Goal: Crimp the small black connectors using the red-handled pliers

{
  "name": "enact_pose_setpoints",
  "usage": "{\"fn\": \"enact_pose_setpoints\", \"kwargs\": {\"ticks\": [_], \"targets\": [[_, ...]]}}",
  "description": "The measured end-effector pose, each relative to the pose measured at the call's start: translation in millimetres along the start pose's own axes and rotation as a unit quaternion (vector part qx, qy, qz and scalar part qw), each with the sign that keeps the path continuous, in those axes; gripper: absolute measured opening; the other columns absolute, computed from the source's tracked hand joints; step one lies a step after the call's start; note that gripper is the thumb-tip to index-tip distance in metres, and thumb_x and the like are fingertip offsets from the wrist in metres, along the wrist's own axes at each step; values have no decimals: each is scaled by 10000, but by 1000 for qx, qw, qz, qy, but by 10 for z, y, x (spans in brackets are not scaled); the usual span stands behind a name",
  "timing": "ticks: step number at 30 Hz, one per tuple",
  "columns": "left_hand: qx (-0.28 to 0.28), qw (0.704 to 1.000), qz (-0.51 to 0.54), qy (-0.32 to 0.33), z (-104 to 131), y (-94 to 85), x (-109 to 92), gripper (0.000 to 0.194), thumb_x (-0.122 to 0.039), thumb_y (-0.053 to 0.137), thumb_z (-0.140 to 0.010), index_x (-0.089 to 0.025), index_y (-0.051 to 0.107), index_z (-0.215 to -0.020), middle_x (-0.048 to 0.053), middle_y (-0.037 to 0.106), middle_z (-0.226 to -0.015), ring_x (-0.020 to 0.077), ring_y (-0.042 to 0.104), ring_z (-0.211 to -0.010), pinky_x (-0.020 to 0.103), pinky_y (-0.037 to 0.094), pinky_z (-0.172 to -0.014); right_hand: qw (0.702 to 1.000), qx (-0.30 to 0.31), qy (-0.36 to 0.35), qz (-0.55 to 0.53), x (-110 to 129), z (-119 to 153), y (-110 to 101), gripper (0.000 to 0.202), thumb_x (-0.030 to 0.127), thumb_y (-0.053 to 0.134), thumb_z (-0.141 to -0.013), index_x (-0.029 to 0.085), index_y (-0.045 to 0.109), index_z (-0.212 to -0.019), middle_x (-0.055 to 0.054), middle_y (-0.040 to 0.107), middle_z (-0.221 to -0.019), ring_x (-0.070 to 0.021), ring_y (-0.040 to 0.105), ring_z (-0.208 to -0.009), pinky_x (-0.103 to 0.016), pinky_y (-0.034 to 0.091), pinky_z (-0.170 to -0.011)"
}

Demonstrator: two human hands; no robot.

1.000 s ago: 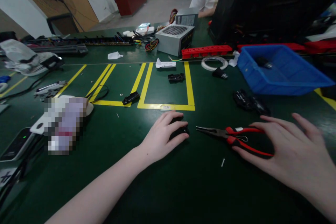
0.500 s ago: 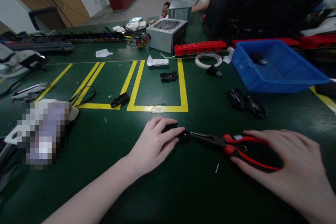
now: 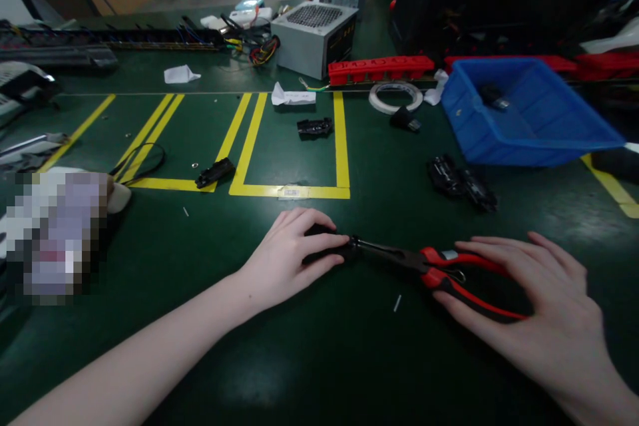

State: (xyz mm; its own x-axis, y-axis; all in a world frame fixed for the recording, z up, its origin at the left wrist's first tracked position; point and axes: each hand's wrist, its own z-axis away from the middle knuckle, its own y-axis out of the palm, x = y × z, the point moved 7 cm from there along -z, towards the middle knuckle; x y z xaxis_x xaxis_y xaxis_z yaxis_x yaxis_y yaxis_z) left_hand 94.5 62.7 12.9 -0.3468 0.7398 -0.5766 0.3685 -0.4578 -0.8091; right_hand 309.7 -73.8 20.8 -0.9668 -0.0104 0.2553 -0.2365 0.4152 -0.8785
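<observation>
On a green bench [image 3: 319,359], a black part [image 3: 321,256] pinched in the left hand [image 3: 294,253] is met by pliers [image 3: 428,266] gripped in the right hand [image 3: 544,293], and could be cracked by excess squeezing.

left hand [image 3: 289,253]: palm down, fingers curled | right hand [image 3: 549,299]: thumb apart, fingers bent

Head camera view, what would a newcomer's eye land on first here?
Probably the red-handled pliers in the right hand, right of centre, their tips at a black part held under the left hand. Next, likely the blue bin at upper right, then the yellow tape outlines on the green table.
</observation>
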Motion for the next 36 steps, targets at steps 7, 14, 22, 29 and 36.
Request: {"fn": "enact_pose_setpoints", "kwargs": {"ticks": [7, 14, 22, 29, 36], "targets": [[10, 999, -15, 48, 31, 29, -53, 275, -294, 564, -969, -228, 662, -1217, 72, 611, -1222, 228, 568, -1138, 404, 493, -940, 1000, -1, -14, -11, 37, -16, 22, 497, 487, 660, -802, 357, 521, -1261, -61, 648, -1110, -368, 642, -1006, -703, 363, -1059], [2, 997, -37, 73, 44, 51, -68, 284, -291, 559, -968, -224, 648, -1230, 89, 615, -1197, 238, 589, -1102, 416, 517, -901, 999, -16, -32, 10, -7, 20, 45, 467, 566, 645, -793, 290, 564, -1162, -68, 674, -1047, -344, 655, -955, -663, 385, -1062], [-3, 996, -51, 78, 59, 52, -78, 276, -266, 559, -966, -213, 645, -1223, 81, 612, -1206, 226, 586, -1105, 393, 523, -906, 1000, -3, -7, -8, -28, 33, 78, 441, 611, 595, -808, 343, 568, -1157, -57, 668, -1025, -393, 632, -1010, -710, 364, -1056], [-5, 994, -65, 85, 69, 62, -89, 271, -274, 542, -979, -235, 635, -1230, 74, 610, -1212, 225, 592, -1118, 389, 520, -913, 999, -10, -35, 2, 21, 28, 41, 427, 618, 579, -820, 331, 554, -1136, -43, 669, -986, -360, 646, -975, -643, 406, -1044], [8, 997, -6, 77, 69, 57, -72, 280, -281, 551, -979, -240, 607, -1249, 66, 600, -1219, 215, 586, -1122, 384, 523, -938, 999, -7, -23, 24, 2, 85, 19, 452, 588, 607, -806, 356, 512, -1182, -46, 657, -1051, -376, 624, -1025, -663, 341, -1084]]}}
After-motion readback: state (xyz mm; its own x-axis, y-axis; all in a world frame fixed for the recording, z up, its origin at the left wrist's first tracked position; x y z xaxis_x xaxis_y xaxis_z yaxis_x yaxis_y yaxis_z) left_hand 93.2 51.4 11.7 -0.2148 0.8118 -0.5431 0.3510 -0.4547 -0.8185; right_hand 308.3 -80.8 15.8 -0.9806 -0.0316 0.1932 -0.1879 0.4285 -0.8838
